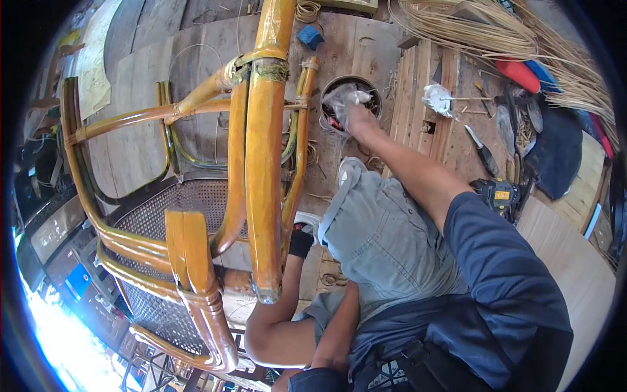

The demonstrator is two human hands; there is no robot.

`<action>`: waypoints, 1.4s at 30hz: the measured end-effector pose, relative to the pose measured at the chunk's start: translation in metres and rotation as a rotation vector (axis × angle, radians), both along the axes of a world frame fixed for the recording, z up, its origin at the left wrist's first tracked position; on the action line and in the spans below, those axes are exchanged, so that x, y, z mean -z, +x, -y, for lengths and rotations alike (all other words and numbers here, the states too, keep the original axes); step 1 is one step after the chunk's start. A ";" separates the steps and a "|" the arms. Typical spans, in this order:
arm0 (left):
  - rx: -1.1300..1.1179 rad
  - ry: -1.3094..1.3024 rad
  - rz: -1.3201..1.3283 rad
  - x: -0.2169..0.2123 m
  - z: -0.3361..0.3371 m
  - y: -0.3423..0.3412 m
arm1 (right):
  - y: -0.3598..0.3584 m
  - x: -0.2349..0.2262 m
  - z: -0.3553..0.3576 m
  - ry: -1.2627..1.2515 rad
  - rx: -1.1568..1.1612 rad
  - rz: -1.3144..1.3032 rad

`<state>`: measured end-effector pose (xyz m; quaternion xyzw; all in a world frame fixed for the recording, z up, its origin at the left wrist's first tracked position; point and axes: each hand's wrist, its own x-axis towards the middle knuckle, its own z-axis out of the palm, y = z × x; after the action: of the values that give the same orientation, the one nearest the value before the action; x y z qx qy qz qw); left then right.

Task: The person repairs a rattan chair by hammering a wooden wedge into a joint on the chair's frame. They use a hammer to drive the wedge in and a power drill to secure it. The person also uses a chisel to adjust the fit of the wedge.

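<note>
At the far middle, my right hand (359,116) reaches into a round metal tin (324,117). Crumpled clear plastic (337,99) bunches at its closed fingers, which are partly hidden by it. Something red shows low inside the tin. My left hand (352,292) rests by my grey shorts at the lower middle, its fingers hidden from view. Left of me a glossy yellow-brown bamboo or rattan chair frame (264,163) stands tilted, with a woven mesh panel (196,196). Neither hand touches the frame.
A blue sponge-like block (310,37) lies beyond the tin. To the right are a white-smeared container with a stick (437,99), a knife (482,150), a yellow-and-black power tool (499,194) and bundled cane strands (470,29). Wooden planks (411,91) lie beside the tin.
</note>
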<state>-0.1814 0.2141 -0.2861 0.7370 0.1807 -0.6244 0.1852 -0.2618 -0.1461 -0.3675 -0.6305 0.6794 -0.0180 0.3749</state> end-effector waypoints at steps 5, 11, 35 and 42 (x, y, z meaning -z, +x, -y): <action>-0.034 0.018 -0.010 0.002 -0.001 0.002 | 0.000 -0.026 -0.021 0.035 -0.126 -0.064; -0.026 0.023 -0.018 0.002 0.002 0.007 | -0.012 -0.024 -0.015 0.083 -0.217 -0.065; -0.060 -0.009 -0.002 -0.015 0.043 0.034 | 0.040 -0.026 0.149 -0.078 0.254 0.243; -0.541 -0.221 0.183 -0.071 0.118 0.090 | 0.017 0.007 0.232 -0.058 0.285 -0.014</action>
<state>-0.0919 0.0960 -0.2148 0.6907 0.2840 -0.4992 0.4394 -0.2445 -0.3777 -0.3745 -0.5383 0.7639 -0.0862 0.3454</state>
